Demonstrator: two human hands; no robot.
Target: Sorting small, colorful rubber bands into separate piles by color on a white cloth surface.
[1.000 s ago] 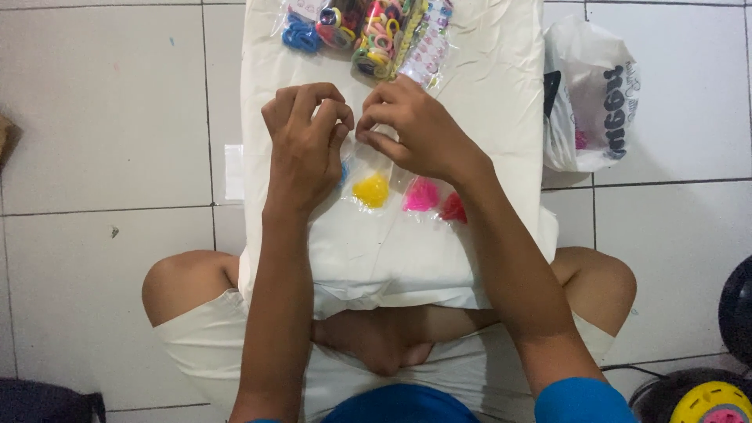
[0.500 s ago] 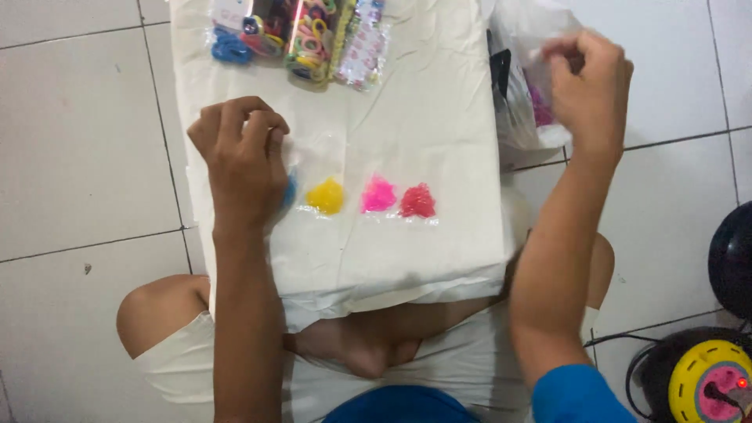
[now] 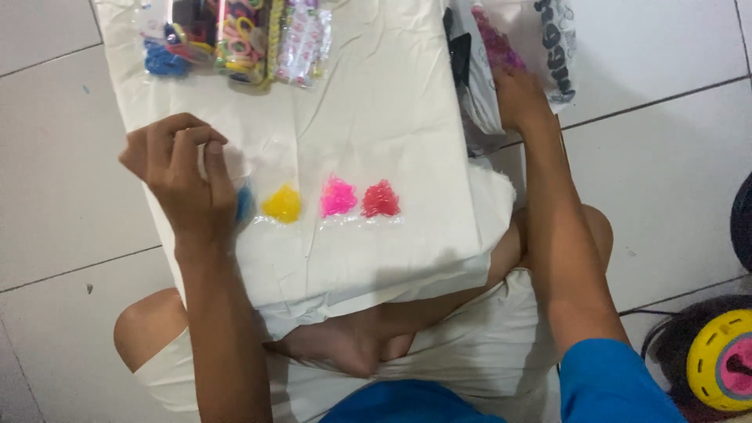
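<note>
Four little heaps of tiny coloured pieces sit in one row inside a clear plastic strip point(image 3: 313, 215) on the cloth-covered worktop point(image 3: 376, 117): a blue heap point(image 3: 244, 204) half hidden, a yellow heap point(image 3: 282, 204), a pink heap point(image 3: 338, 197) and a red heap point(image 3: 380, 199), the last two just beside each other. The left hand point(image 3: 184, 180) sits over the strip's left end, wrist bent, fingers curled in and thumb pressed against them, pinching the clear plastic right above the blue heap. The forearm runs straight up from the lap.

Over on the other side, the right hand point(image 3: 517, 98) is stretched well away from the row, arm extended past the worktop's right edge, fingers plunged into the mouth of a white plastic bag point(image 3: 548, 47) lying on the tiled floor point(image 3: 666, 157). The fingertips are buried in the bag, so I cannot tell whether they are spread or closed on anything. Pink-purple pieces show through the bag's opening, and dark lettering runs along its side.

At the far edge of the worktop lie three clear packets point(image 3: 235, 39) side by side: one with blue bits, one stuffed with many-coloured rings, one long and pale with a pink print. At bottom right, a round yellow reel point(image 3: 721, 360) with a pink centre rests on the floor.
</note>
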